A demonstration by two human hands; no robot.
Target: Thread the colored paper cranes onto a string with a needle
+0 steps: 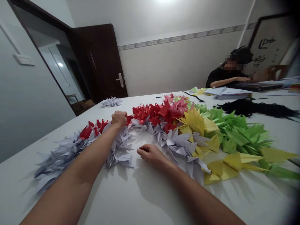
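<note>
My left hand [119, 118] is stretched far forward, its fingers closed into the red folded paper pieces [153, 114] where they meet the white ones. My right hand [150, 153] rests on the white table [131, 193], fingers curled together, perhaps pinching something thin that I cannot make out. It lies just beside a row of white folded paper pieces [180, 151]. More white pieces [61, 156] lie under and left of my left forearm.
Yellow [194, 120] and green [239, 131] folded pieces spread to the right, with pink ones [177, 100] behind. A small white pile [112, 101] sits far back. A black fringe [255, 108] and paper stacks [225, 91] lie near another person [228, 75] seated at the far right. A dark door [103, 62] stands open.
</note>
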